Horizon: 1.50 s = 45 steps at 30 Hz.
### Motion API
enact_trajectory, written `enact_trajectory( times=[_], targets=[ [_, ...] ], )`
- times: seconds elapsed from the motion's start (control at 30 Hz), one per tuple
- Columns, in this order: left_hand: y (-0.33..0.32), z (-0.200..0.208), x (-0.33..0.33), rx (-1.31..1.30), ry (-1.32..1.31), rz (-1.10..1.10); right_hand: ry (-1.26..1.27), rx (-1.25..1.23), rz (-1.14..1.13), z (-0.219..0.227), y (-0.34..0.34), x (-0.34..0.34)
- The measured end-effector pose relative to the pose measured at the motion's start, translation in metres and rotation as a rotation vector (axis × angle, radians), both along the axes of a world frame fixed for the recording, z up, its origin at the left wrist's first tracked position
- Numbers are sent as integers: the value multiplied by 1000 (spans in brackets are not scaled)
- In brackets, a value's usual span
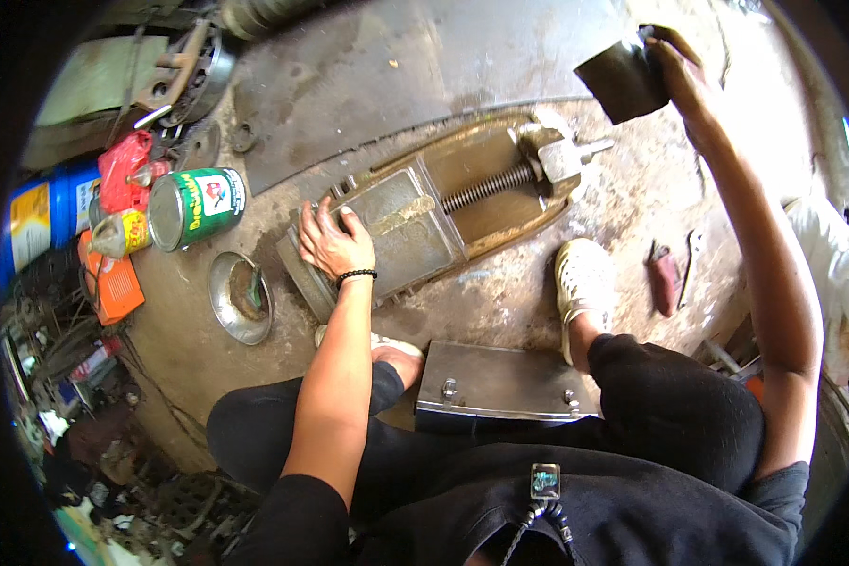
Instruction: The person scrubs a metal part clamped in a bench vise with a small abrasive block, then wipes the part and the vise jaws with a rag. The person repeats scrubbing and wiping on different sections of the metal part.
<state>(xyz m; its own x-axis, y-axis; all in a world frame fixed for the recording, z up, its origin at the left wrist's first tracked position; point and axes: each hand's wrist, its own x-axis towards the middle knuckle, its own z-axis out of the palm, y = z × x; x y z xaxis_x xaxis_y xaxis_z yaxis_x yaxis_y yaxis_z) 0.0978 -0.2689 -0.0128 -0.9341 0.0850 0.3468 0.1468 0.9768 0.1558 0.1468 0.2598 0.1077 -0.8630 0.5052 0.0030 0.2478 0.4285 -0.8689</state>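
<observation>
A large grey machine vise lies aslant on the floor, with its threaded screw exposed toward the far right end. My left hand rests palm down on the vise's near-left end, fingers spread and holding nothing. Raised well to the right, beyond the vise's screw end and apart from it, my right hand grips a dark, flat, squarish piece by its right edge. Whether that piece is sheet metal or abrasive sheet I cannot tell. My right fingers are partly hidden behind it.
A metal bowl sits left of the vise, near a green can, blue bucket and orange box. A metal sheet lies beyond. A red-handled tool and wrench lie right. A metal box stands between my legs.
</observation>
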Motion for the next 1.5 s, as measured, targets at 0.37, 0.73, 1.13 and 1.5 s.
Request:
enact_trajectory(
  times=[0.37, 0.73, 1.13, 1.5],
  targets=[
    [-45, 104, -78, 778, 38, 257, -210, 552, 226, 82, -171, -41],
    [-101, 317, -44, 793, -120, -507, -656, 80, 384, -73, -353, 32],
    [-115, 304, -35, 175, -59, -739, -442, 1027, 391, 146, -84, 53],
    [-100, 299, -29, 133, -105, -609, -665, 680, -19, 93, 76, 311]
  ],
)
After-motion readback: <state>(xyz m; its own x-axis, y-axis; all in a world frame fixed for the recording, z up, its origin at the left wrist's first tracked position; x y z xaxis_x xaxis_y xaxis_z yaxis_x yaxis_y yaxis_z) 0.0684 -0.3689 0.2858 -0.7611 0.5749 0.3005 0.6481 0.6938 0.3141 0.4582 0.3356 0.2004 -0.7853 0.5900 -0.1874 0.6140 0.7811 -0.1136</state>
